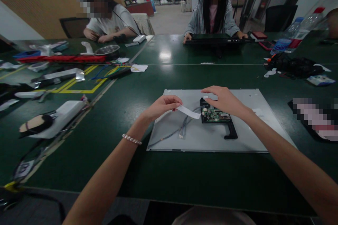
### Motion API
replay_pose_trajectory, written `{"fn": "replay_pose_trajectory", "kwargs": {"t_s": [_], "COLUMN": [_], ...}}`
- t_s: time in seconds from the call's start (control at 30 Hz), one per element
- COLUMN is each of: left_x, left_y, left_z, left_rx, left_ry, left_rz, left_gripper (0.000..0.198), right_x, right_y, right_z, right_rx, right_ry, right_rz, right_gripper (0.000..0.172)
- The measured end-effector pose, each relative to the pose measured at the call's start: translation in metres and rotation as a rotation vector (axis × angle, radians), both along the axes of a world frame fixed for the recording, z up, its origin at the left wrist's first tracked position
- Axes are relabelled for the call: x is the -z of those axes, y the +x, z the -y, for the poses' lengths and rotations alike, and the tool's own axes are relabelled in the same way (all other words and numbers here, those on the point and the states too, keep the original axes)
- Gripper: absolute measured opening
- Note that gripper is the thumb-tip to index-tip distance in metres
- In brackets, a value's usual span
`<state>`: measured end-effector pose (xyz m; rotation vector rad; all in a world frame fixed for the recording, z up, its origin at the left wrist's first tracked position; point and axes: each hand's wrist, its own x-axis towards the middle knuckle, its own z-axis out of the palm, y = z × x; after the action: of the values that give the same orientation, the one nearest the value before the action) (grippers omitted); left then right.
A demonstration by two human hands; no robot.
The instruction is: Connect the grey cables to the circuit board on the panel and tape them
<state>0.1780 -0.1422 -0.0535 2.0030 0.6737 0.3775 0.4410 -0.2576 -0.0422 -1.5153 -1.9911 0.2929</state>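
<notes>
My left hand [167, 106] pinches one end of a white strip [190, 112], tape or paper, whose free end hangs toward a green circuit board [215, 115]. That board sits in a black bracket [232, 130] on a pale flat panel [253, 137]. Over the bracket's upper part is my right hand [223, 100], fingers spread apart; a small white piece [205, 97] shows by its fingertips. Whether they touch it I cannot tell. Grey cables [169, 136] run from the board across the panel's left side.
Across the green table [185, 175], one person holds a dark flat panel [216, 39]; another sits at the far left. Tools, wires and a white device [60, 119] lie on the left. At right are bottles [303, 30], a black bundle [293, 65] and a phone-like object [317, 119].
</notes>
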Motion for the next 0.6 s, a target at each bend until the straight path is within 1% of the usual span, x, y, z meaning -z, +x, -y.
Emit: {"fn": "replay_pose_trajectory", "kwargs": {"t_s": [0.1, 0.17, 0.27, 0.37, 0.43, 0.53, 0.6], "left_x": [-0.001, 0.001, 0.004, 0.003, 0.002, 0.002, 0.003], "left_y": [0.002, 0.004, 0.007, 0.008, 0.009, 0.01, 0.011], "left_z": [0.005, 0.006, 0.006, 0.007, 0.008, 0.01, 0.01], "left_rx": [0.143, 0.226, 0.278, 0.299, 0.307, 0.292, 0.289], "left_ry": [-0.034, 0.006, 0.11, 0.193, 0.221, 0.244, 0.263], "left_rz": [-0.054, -0.092, -0.119, -0.131, -0.134, -0.138, -0.134], "left_gripper": [0.019, 0.017, 0.018, 0.019, 0.02, 0.02, 0.02], "right_x": [-0.008, -0.012, -0.014, -0.008, 0.0, 0.013, 0.019], "right_y": [-0.014, -0.023, -0.036, -0.044, -0.047, -0.051, -0.054], "right_z": [0.007, 0.013, 0.022, 0.031, 0.036, 0.039, 0.041], "right_rx": [-0.078, -0.171, -0.307, -0.374, -0.355, -0.266, -0.216], "right_ry": [-0.01, -0.022, -0.029, 0.006, 0.036, 0.06, 0.065], "right_rz": [0.014, 0.052, 0.129, 0.219, 0.271, 0.3, 0.313], "right_gripper": [0.032, 0.032, 0.033, 0.04, 0.039, 0.024, 0.019]}}
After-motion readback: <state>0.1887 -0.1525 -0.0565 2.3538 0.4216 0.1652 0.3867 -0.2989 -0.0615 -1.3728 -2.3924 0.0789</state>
